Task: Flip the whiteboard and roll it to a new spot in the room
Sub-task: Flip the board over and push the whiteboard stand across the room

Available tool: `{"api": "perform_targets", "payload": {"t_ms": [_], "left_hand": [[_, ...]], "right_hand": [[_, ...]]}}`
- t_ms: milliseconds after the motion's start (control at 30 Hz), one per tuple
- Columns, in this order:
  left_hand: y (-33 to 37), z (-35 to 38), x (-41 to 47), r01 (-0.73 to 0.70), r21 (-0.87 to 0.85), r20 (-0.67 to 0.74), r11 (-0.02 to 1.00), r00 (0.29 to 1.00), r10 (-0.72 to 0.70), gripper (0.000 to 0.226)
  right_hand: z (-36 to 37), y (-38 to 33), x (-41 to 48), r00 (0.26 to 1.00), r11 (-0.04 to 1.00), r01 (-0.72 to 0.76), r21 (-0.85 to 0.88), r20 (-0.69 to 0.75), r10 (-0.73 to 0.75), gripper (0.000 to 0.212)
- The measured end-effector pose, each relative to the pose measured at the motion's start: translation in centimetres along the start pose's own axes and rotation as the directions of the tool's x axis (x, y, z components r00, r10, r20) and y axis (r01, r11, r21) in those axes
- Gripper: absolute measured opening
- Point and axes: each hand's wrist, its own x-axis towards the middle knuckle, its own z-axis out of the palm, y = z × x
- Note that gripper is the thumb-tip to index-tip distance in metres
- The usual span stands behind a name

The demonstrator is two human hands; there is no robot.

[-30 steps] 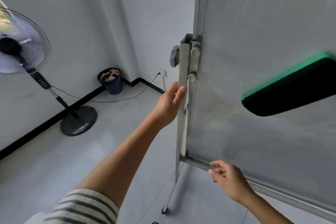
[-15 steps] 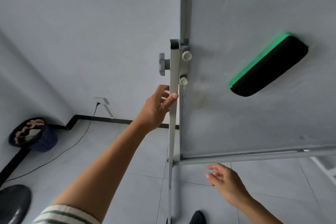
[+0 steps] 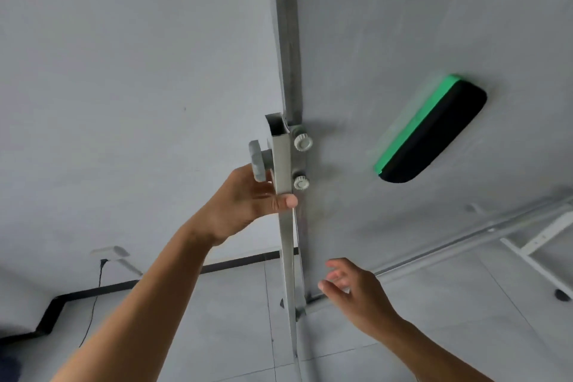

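Note:
The whiteboard [image 3: 434,25] fills the right half of the view, pale grey with a metal frame. Its grey upright stand post [image 3: 283,220] runs down the middle, with a grey side knob [image 3: 258,161] and two white round knobs [image 3: 302,142] near its top. My left hand [image 3: 245,205] is wrapped around the post just under the side knob, thumb across the front. My right hand [image 3: 350,288] hovers open, fingers spread, just below the board's bottom rail [image 3: 465,242] and touching nothing. A black and green eraser [image 3: 434,133] sticks to the board face.
A pale wall with a black skirting strip [image 3: 235,263] stands behind the stand. A wall socket [image 3: 108,253] with a black cable [image 3: 93,313] is low on the left. Grey floor tiles lie below. A white stand leg [image 3: 533,263] and a dark caster [image 3: 562,295] show at right.
My left hand slid up the post to just below the side knob. My right hand let go of the bottom rail and opened. My view swung right, so the fan and bin left the frame.

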Motion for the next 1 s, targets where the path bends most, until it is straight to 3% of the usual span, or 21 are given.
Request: {"api": "perform_targets", "payload": {"t_ms": [133,267,367,500,700,833,1000], "left_hand": [[0.8,-1.0,3.1,-0.151,-0.048,0.164,0.987,0.974,0.157,0.025],[0.0,-1.4,5.0,-0.269,-0.059,0.268,0.961,0.924,0.275,0.016],[-1.1,-1.6,6.5,-0.27,-0.078,0.36,0.96,0.89,0.279,0.024],[-1.6,-1.5,8.5,-0.345,-0.036,0.442,0.938,0.836,0.325,0.036],[-1.3,0.8,9.4,-0.353,-0.006,0.394,0.936,0.859,0.327,0.057],[-0.3,3.8,10.3,-0.302,-0.084,0.358,0.95,0.88,0.312,0.052],[1.3,8.2,12.7,-0.315,-0.094,0.338,0.944,0.882,0.328,0.045]], "right_hand": [[0.9,-1.6,0.6,0.994,1.0,0.007,0.015,-0.109,-0.005,0.055],[3.4,-3.7,1.2,0.952,0.994,-0.028,0.104,-0.3,0.058,0.064],[6.4,-6.1,1.8,0.863,0.985,-0.046,0.165,-0.491,0.123,0.065],[8.8,-8.7,3.2,0.687,0.96,-0.088,0.264,-0.682,0.25,0.045],[8.7,-8.7,3.8,0.541,0.932,-0.224,0.287,-0.758,0.363,0.031],[7.1,-7.3,4.3,0.415,0.917,-0.305,0.258,-0.83,0.372,0.029],[3.4,-5.2,4.5,0.325,0.889,-0.37,0.27,-0.859,0.396,0.03]]}}
